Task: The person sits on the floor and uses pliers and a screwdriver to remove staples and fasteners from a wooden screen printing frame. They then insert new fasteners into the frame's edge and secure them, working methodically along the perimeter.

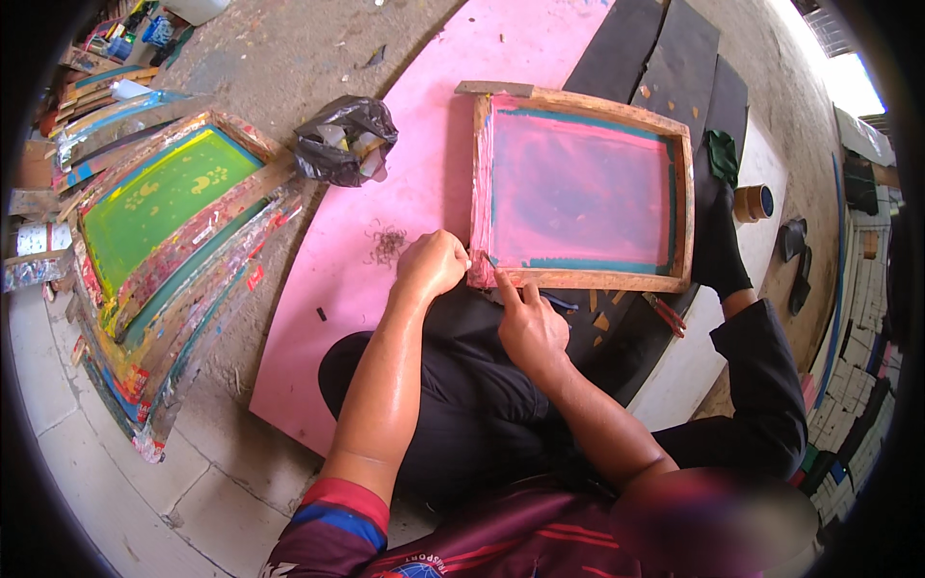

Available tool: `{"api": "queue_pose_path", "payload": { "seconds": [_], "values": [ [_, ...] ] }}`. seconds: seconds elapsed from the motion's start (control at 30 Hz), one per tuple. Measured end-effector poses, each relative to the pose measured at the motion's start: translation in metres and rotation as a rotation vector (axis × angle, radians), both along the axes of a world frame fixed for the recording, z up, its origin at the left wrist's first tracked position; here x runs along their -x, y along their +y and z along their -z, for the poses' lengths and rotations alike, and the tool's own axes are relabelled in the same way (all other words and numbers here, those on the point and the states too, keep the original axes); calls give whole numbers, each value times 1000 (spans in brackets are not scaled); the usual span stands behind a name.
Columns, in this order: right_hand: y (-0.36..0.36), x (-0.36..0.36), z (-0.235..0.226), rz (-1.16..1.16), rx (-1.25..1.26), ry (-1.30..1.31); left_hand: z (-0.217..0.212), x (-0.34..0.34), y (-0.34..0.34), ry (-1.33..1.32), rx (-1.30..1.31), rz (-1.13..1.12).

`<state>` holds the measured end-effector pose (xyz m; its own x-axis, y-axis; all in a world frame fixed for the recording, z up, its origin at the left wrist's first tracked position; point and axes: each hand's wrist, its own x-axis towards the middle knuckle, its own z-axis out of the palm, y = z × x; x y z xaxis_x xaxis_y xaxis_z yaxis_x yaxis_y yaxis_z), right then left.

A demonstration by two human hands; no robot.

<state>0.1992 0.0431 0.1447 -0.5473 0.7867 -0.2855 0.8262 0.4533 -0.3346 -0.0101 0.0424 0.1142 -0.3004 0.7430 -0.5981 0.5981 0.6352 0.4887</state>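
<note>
Wooden screen frame [582, 183] lies flat on a pink sheet [385, 289] spread on the floor, right in front of the seated person, its mesh stained pink with a teal-green border along the inside edges. Left hand [432, 264] is curled into a loose fist at the frame's near left corner, fingertips pressed together against the wood as if pinching something small there; what it pinches is too small to tell. Right hand [529, 328] rests just beside it at the frame's near edge, forefinger stretched out and touching the lower rail, the other fingers folded, holding nothing that can be seen. A little tangle of dark thread-like scraps [385, 243] sits on the pink sheet just left of the left hand. A crumpled black plastic bag [344, 140] lies further up, near the sheet's edge. Well off to the left, a stack of other frames [164, 250] leans on the floor, the top one with green mesh. Black sheets [665, 58] lie beyond the frame. To the right, a roll of brown tape [753, 202] stands close to a green cloth [720, 156]. A red-handled tool [665, 314] lies by the person's knee, near small tan offcuts [601, 323].
</note>
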Motion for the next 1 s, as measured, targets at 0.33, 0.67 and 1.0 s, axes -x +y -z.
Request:
{"api": "queue_pose_path", "payload": {
  "seconds": [0.33,0.67,1.0],
  "values": [
    [2,3,-1,57,97,8,0,0,0,-32,1,-8],
    [-10,8,9,97,97,39,0,0,0,-9,0,-6],
    [0,19,12,145,110,97,1,1,1,-19,2,17]
  ]
}}
